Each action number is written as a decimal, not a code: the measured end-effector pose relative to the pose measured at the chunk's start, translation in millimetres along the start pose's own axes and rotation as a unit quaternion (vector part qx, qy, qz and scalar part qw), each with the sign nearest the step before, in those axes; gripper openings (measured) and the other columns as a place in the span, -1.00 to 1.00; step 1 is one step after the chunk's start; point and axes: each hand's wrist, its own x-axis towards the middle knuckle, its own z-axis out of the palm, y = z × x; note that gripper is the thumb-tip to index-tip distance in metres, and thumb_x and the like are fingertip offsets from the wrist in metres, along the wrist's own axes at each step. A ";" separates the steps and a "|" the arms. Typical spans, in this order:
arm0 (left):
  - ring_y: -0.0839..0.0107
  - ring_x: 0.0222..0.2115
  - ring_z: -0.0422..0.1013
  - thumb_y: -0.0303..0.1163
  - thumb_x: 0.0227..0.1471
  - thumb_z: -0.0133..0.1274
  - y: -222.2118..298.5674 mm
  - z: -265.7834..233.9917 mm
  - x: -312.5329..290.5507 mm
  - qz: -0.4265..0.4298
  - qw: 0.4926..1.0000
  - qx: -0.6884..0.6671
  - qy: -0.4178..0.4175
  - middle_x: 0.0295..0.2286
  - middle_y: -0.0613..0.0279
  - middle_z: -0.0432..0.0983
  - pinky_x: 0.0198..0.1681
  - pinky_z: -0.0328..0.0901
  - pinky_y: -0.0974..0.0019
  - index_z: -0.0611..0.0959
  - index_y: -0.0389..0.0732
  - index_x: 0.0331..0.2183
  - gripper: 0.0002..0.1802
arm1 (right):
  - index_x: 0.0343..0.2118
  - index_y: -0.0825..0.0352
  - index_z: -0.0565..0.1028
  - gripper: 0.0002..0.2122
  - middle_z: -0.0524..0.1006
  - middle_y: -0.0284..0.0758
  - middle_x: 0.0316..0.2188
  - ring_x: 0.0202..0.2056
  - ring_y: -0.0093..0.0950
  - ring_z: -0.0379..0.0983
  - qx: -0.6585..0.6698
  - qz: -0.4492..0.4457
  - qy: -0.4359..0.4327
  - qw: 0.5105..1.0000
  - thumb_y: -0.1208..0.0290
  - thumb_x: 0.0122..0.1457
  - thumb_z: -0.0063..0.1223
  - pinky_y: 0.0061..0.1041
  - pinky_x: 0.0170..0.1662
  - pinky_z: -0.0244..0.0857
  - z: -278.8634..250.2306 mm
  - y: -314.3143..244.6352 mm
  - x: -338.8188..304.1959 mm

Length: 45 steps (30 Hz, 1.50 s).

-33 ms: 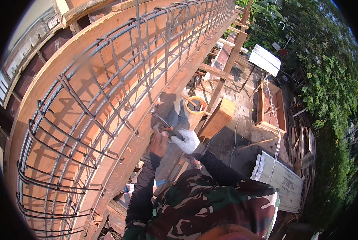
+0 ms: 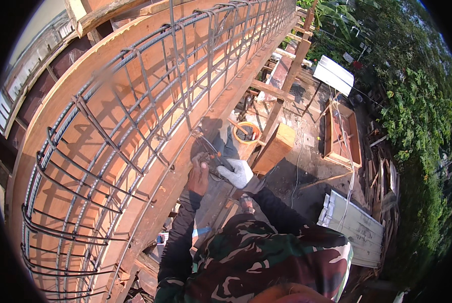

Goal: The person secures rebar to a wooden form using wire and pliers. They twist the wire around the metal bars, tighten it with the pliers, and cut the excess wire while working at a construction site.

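Note:
In front of me a pair of pincers (image 2: 209,145) reaches from my hands toward the lower edge board of the formwork (image 2: 171,174). Their slim metal end points up and left, and orange marks show near the dark handles. My right hand (image 2: 237,173), in a white glove, is closed around one handle. My bare left hand (image 2: 199,175) is curled beside it at the other handle, its fingertips partly in shadow. What the jaws touch is too small to make out. Just left of the hands runs a long rebar cage (image 2: 135,121) with tied stirrups, inside the wooden formwork.
A yellow bucket (image 2: 246,132) with dark contents and a wooden handle stands beyond my right hand. Near it rises a wooden block (image 2: 275,149). Down at ground level lie a wooden trough (image 2: 343,134), corrugated sheets (image 2: 352,230) and a cable. Trees (image 2: 423,121) line the right.
The pincers' handles have spread apart and their metal end has shifted slightly away from me. My right hand has moved a little to the right, and the left hand's fingers have shifted.

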 end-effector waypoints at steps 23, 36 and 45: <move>0.07 -0.45 0.50 -0.19 0.16 -0.10 -129.5 74.0 41.9 -0.252 0.951 0.027 0.178 -0.54 0.02 0.54 -0.31 0.35 0.09 0.56 -0.21 -0.34 -0.71 | -0.13 0.34 0.54 -0.63 0.57 -0.17 -0.47 -0.40 -0.40 0.52 -0.162 0.046 0.041 0.985 0.45 -0.07 0.02 -0.46 -0.26 0.34 24.0 91.4 38.6; 0.11 -0.43 0.49 -0.23 0.16 -0.15 -144.6 34.1 20.3 -0.183 0.971 0.057 0.140 -0.53 0.04 0.54 -0.28 0.35 0.17 0.59 -0.20 -0.38 -0.70 | -0.35 0.29 0.56 -0.79 0.52 -0.04 -0.46 -0.31 -0.05 0.45 -0.212 0.038 0.016 0.976 0.41 -0.10 0.08 -0.19 -0.22 0.31 77.6 72.2 40.8; 0.36 -0.57 0.45 -0.26 0.19 -0.16 -151.0 26.5 21.5 -0.084 0.973 0.190 0.106 -0.61 0.12 0.48 -0.47 0.32 0.21 0.55 -0.26 -0.40 -0.70 | -0.26 0.38 0.35 -0.67 0.46 0.09 -0.41 -0.38 0.02 0.47 -0.370 0.002 0.009 0.929 0.33 -0.04 0.12 -0.10 -0.32 0.36 78.7 64.6 47.1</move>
